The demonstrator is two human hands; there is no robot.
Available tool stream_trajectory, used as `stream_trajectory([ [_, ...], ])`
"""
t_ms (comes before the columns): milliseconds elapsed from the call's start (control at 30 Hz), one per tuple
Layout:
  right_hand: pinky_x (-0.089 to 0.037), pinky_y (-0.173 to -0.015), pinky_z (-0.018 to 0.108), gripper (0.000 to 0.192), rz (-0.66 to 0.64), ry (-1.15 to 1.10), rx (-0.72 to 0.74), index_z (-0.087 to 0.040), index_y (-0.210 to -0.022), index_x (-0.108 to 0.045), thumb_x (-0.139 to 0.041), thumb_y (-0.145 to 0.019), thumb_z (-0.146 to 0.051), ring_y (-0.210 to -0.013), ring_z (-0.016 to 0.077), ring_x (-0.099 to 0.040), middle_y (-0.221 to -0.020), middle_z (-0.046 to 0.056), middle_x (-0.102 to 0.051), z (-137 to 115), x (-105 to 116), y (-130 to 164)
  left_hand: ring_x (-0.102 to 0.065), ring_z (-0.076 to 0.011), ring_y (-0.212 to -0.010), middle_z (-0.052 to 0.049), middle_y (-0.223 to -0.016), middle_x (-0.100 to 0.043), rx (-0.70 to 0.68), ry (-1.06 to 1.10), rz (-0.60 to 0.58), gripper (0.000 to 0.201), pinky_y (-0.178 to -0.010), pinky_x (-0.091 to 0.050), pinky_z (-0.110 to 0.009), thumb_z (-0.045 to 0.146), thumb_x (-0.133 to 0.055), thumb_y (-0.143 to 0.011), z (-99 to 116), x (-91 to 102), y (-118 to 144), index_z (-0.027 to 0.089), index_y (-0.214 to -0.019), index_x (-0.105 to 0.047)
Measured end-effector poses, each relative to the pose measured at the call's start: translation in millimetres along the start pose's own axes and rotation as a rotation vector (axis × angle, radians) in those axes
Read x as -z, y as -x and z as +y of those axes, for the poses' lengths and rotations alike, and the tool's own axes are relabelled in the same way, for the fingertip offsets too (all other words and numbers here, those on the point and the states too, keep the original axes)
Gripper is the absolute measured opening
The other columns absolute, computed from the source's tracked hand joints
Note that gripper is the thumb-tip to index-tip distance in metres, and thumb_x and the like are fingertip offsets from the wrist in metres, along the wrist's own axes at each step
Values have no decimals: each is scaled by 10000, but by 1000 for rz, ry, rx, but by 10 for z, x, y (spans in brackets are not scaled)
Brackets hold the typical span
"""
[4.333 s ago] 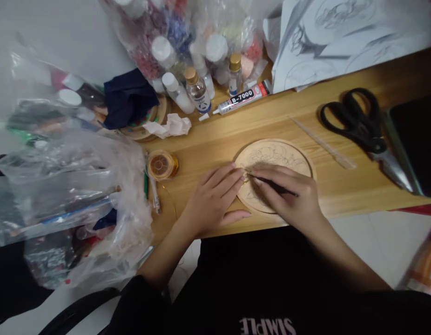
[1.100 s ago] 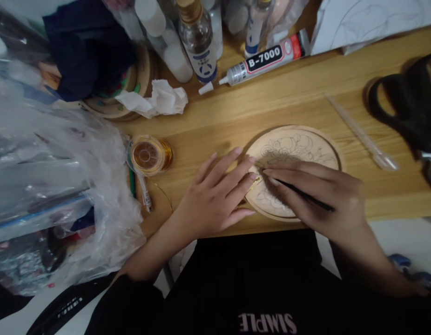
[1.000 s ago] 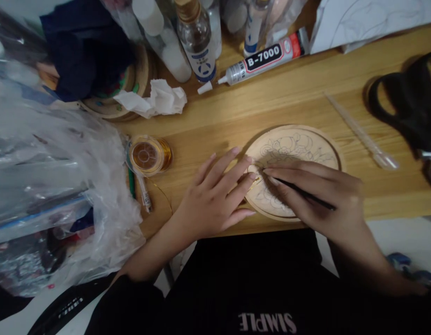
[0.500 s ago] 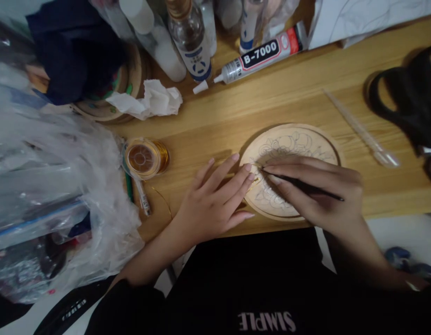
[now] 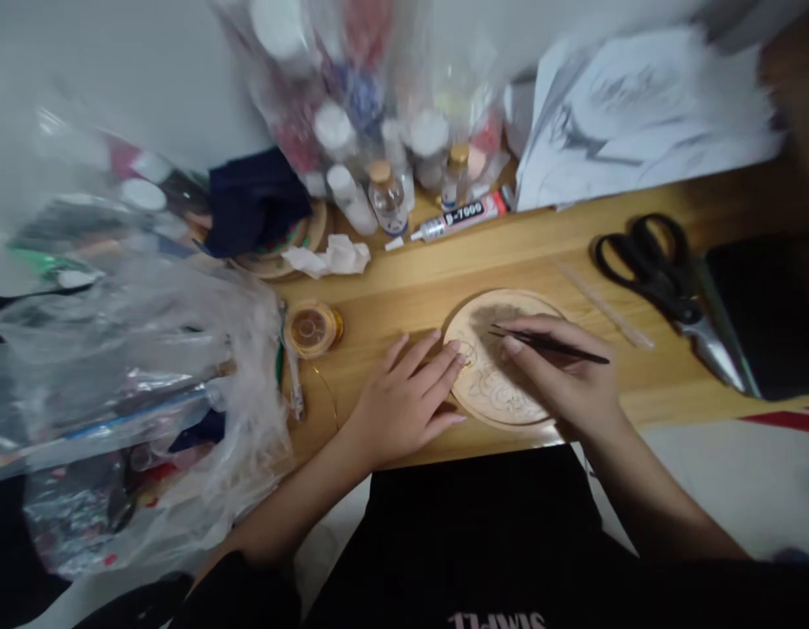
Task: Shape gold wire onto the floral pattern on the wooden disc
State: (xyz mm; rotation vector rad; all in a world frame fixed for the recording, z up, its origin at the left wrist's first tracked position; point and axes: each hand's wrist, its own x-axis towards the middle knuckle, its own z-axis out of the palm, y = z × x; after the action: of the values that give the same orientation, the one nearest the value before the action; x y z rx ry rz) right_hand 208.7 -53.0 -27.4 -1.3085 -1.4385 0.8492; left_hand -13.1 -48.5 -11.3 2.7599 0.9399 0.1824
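Disc [image 5: 500, 389], left hand [image 5: 401, 400] touching; right hand [image 5: 578, 384] above

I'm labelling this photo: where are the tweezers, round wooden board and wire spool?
Tweezers [image 5: 568, 349], head view: on the dark handle end.
Round wooden board [image 5: 488, 374], head view: on its drawn face.
Wire spool [image 5: 311, 329], head view: on its round end.

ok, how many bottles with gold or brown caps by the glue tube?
2: left bottle by the nozzle of the glue tube; right bottle just behind the tube. More could be hidden among the plastic bags behind.
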Motion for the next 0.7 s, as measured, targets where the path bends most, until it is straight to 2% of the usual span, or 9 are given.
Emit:
stream_trajectory([
  [133,-601,-631,228,174,38,36,58,-219,-979,-671,-677,-811,-175,-733,144,-724,-898,25,-750,50,94,-73,-410,-275,-1362,-72,-1435,-527,13,30,7,684,-1163,-260,-472,647,-412,-927,-5,7,14,137,-1376,-490],
  [267,-597,-685,229,216,89,132,143,-209,-1030,-669,-680,-815,-200,-810,157,-727,-942,46,-745,74,402,-228,-399,-256,-1371,-74,-1450,-509,10,35,-2,758,-1174,-257,-439,714,-420,-883,-20,9,29,158,-1397,-466],
  [333,-602,-720,273,309,-5,292,167,-220,-1124,-649,-675,-818,-248,-861,180,-721,-1011,61,-733,87,587,-303,-392,-254,-1375,-73,-1460,-498,18,40,-20,750,-1178,-251,-438,711,-418,-886,-24,5,31,167,-1402,-459],
  [400,-601,-773,345,306,-105,448,183,-215,-1120,-659,-651,-821,-286,-937,226,-704,-1074,90,-710,97,741,-358,-380,-254,-1380,-70,-1474,-482,27,53,-47,741,-1179,-243,-441,703,-408,-897,-26,4,30,172,-1412,-447],
  [500,-561,-900,462,351,-290,689,231,-187,-1166,-646,-548,-861,-331,-1076,287,-655,-1178,144,-668,88,870,-395,-364,-254,-1384,-63,-1490,-463,30,70,-73,727,-1175,-240,-437,693,-405,-905,-25,10,26,177,-1416,-442],
  [567,-523,-964,486,393,-396,760,259,-187,-1203,-634,-520,-866,-356,-1147,297,-617,-1244,144,-641,57,913,-408,-369,-257,-1376,-62,-1486,-467,33,70,-73,718,-1167,-248,-436,684,-412,-908,-22,15,24,174,-1413,-444],
  [633,-503,-996,431,381,-436,818,213,-216,-1194,-642,-517,-870,-373,-1166,265,-604,-1258,107,-639,6,961,-431,-378,-258,-1368,-67,-1477,-476,36,61,-70,710,-1160,-259,-438,672,-413,-914,-18,17,22,171,-1416,-440],
  [700,-496,-974,380,344,-371,927,91,-213,-1143,-659,-482,-896,-375,-1131,242,-611,-1206,103,-656,-58,1036,-479,-381,-258,-1367,-74,-1472,-481,36,53,-66,699,-1155,-266,-441,663,-410,-920,-13,17,20,169,-1414,-441],
])
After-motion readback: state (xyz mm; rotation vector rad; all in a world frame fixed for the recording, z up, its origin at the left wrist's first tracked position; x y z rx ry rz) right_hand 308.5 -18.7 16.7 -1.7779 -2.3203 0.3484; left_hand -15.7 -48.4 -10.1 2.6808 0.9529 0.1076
